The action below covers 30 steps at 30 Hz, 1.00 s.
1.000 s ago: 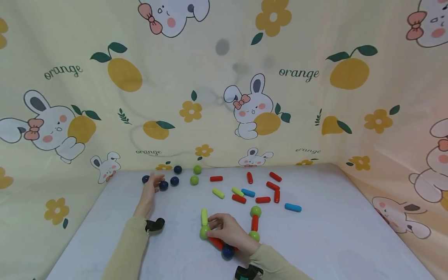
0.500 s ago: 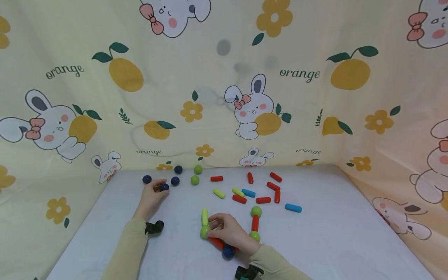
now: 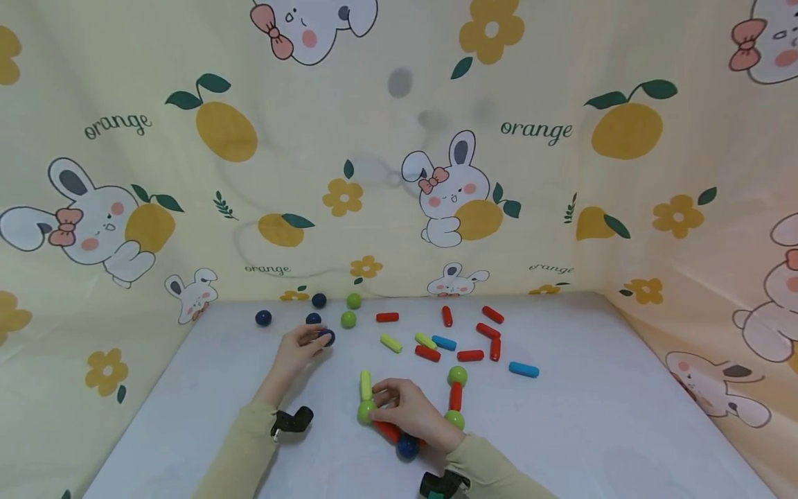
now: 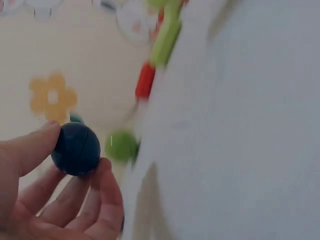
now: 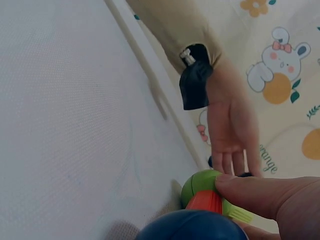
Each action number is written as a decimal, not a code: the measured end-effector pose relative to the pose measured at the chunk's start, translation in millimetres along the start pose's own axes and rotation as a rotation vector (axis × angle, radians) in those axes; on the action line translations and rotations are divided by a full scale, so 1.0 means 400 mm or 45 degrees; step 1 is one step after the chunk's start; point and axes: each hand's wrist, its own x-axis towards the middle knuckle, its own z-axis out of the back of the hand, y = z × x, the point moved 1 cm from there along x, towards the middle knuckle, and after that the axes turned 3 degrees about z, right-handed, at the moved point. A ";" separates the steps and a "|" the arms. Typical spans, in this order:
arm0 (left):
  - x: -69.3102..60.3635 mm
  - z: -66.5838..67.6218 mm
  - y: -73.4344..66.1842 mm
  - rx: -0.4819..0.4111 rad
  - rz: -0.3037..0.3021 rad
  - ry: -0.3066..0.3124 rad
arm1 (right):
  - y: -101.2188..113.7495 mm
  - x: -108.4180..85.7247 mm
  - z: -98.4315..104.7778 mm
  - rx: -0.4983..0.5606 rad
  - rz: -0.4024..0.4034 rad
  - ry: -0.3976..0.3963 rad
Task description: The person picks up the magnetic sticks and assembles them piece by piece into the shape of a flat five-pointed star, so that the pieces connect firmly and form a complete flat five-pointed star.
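Note:
My left hand (image 3: 296,352) pinches a dark blue ball (image 4: 76,150) between thumb and fingertips, raised off the white table. In the head view, my right hand (image 3: 411,414) grips a green ball (image 3: 364,413), its thumb pressed on it in the right wrist view. From that ball a yellow-green rod (image 3: 365,383) points away, and a red rod (image 3: 386,432) runs to another dark blue ball (image 3: 408,448). The joined pieces continue behind the right hand, partly hidden, to a green ball (image 3: 455,419), a red rod (image 3: 456,396) and a far green ball (image 3: 458,375).
Loose dark blue balls (image 3: 264,318) and green balls (image 3: 348,319) lie at the table's back left. Several red rods (image 3: 470,355), yellow-green rods (image 3: 391,343) and blue rods (image 3: 524,369) are scattered behind the joined pieces. A printed curtain (image 3: 374,235) hangs at the back and sides.
The left hand has closed its fingers on a dark blue ball, lifted it and carried it to the right. My right hand keeps its place on the green ball.

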 end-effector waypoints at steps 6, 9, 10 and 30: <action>-0.038 -0.082 -0.020 -0.076 0.038 0.130 | -0.003 0.000 -0.001 0.013 -0.004 0.003; -0.047 -0.107 -0.019 -0.055 0.048 0.182 | -0.004 0.001 -0.002 0.016 -0.004 -0.002; -0.049 -0.113 -0.019 -0.046 0.042 0.198 | -0.004 0.001 -0.002 0.018 -0.003 -0.003; -0.110 -0.156 -0.021 0.114 0.028 0.317 | 0.008 -0.003 0.055 0.003 -0.008 0.045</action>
